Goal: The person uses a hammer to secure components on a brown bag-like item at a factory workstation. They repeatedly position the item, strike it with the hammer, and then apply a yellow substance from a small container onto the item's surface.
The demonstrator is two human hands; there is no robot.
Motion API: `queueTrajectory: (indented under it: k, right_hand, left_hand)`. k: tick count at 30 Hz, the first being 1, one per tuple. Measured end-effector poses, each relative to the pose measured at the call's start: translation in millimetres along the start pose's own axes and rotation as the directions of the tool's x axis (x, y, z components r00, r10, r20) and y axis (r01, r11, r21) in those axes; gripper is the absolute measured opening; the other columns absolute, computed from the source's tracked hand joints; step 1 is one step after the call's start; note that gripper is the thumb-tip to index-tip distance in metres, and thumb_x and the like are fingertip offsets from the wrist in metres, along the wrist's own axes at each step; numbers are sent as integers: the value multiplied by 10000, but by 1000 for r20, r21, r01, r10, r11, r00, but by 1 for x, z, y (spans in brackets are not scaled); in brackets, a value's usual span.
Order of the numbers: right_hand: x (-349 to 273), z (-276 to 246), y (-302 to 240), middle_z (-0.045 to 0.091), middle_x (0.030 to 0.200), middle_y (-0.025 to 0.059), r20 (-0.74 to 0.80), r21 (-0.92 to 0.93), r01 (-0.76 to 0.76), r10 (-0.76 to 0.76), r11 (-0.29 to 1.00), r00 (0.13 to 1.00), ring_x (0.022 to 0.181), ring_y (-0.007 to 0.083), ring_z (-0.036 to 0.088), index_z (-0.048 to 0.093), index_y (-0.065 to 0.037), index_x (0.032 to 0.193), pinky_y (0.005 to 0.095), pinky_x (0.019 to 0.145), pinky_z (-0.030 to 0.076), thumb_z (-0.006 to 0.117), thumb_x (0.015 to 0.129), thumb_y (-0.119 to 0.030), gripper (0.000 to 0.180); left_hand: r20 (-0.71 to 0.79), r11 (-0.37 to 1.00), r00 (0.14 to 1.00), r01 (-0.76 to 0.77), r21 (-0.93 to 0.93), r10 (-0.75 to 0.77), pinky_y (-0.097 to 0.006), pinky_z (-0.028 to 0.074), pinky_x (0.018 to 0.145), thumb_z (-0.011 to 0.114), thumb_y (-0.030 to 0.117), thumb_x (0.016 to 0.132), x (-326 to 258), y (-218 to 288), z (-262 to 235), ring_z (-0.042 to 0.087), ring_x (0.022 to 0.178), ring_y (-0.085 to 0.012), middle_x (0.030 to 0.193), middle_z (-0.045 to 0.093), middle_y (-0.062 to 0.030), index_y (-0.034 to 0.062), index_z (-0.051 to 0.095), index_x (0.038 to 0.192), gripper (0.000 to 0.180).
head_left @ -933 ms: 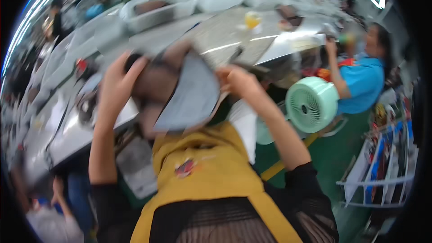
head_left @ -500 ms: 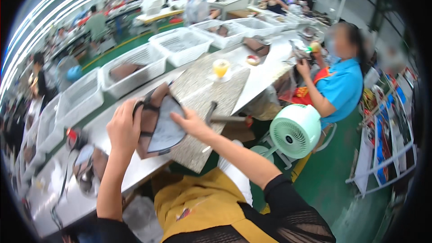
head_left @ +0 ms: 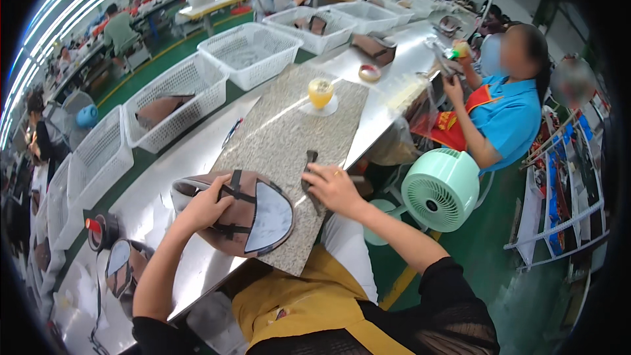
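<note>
A brown sewn bag piece (head_left: pixel 231 236) with black straps and a pale grey rounded panel rests partly over the near end of a speckled stone slab. My left hand (head_left: pixel 205 207) grips its upper left part, fingers bent over the brown material. At the slab's right edge, my right hand (head_left: pixel 332 189) closes on a hammer (head_left: pixel 311 156) just beside its dark head. The hammer's handle is hidden under that hand. Farther up the slab (head_left: pixel 282 118) stands a small cup of yellow liquid (head_left: pixel 320 94) on a white base.
White plastic baskets (head_left: pixel 250 59) line the far side, some holding brown pieces. Left of me lie another brown piece (head_left: pixel 128 269) and a dark round container with a red top (head_left: pixel 98 230). A mint-green fan (head_left: pixel 437 190) stands at right, near a co-worker in blue (head_left: pixel 506 118).
The bag piece has come down from the raised position onto the slab and turned panel-side up. My right hand has left it and moved right onto the hammer.
</note>
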State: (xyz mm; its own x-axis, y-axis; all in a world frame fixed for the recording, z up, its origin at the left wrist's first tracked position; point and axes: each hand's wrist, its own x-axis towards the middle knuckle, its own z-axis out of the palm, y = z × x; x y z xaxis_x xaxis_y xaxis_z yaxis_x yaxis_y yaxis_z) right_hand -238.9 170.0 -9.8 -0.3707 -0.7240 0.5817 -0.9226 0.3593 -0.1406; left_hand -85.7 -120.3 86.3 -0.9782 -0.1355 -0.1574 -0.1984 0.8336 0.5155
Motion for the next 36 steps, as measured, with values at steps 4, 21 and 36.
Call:
queueTrajectory:
  k: [4,21,36]
  right_hand:
    - [19,4,32,522,1237,84,50,16,-15,15,1000,999,1098,255,536,554,-126,1195,421,959,397,618,832,-129,369]
    - [183,-6,158,380,1378,227,395,-230,-309,379,923,837,1216,460,432,372,-241,1412,492,987,407,664,761,-566,785]
    - [175,-1,198,493,1197,198,399,99,-461,389,882,830,1107,360,526,456,-156,1341,397,949,433,739,739,-427,718]
  left_hand:
    - [20,878,990,114,464,-139,-427,496,760,589,432,861,9,54,-37,618,995,-311,1015,651,-173,123,450,1334,582]
    - [-83,577,679,-545,609,729,-349,487,808,511,140,820,268,68,113,600,979,-216,997,610,-84,31,583,1023,241]
    - [4,594,699,-610,524,715,-327,511,762,533,119,790,268,65,101,553,947,-220,1027,539,-68,19,536,1119,343]
